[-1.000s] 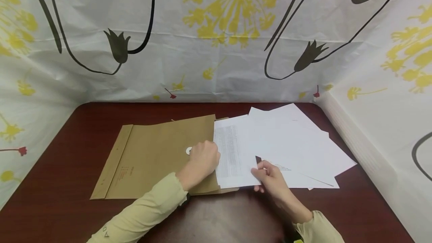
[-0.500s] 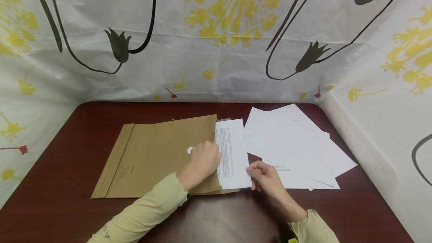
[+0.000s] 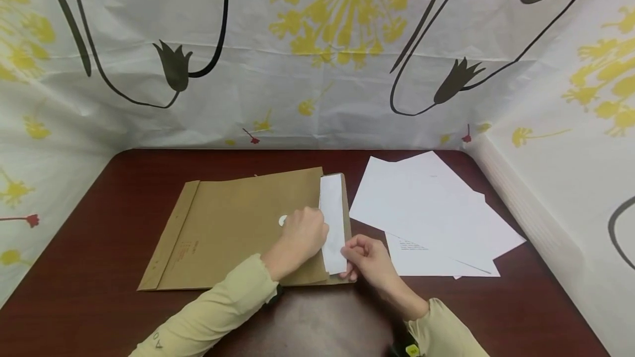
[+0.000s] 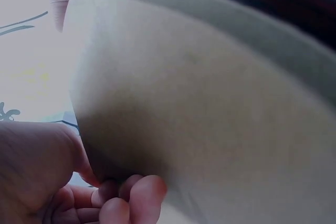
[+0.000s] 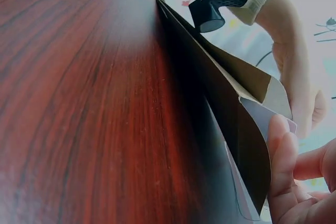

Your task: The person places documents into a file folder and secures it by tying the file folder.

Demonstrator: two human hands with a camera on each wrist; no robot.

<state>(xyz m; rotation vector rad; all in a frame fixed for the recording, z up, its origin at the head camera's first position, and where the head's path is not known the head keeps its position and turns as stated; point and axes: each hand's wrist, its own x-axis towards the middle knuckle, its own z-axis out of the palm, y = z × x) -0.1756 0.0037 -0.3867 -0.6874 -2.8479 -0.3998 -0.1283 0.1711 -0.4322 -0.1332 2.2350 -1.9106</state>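
Note:
A brown paper envelope [image 3: 238, 225] with a white button and small red print lies on the table, its opening facing right. My left hand [image 3: 300, 236] grips the upper layer's edge at that opening; in the left wrist view its curled fingers [image 4: 149, 195] pinch the brown paper, which bows upward. A strip of a white paper sheet [image 3: 333, 225] sticks out between the two layers; the rest is hidden inside. With my right hand [image 3: 369, 260] I pinch the sheet's near right corner. From the right wrist view, the envelope's mouth [image 5: 252, 85] gapes around the sheet.
Several loose white sheets [image 3: 421, 203] overlap on the right of the dark red table [image 3: 149, 167]. One lower sheet [image 3: 416, 255] shows a few printed lines. Patterned curtains [image 3: 317, 98] hang behind and at both sides. A black wrist device [image 5: 220, 3] sits on my left wrist.
My right hand has moved left, sliding the sheet deeper into the envelope, so only a narrow strip still shows. The left hand stays at the opening; the envelope has shifted slightly right.

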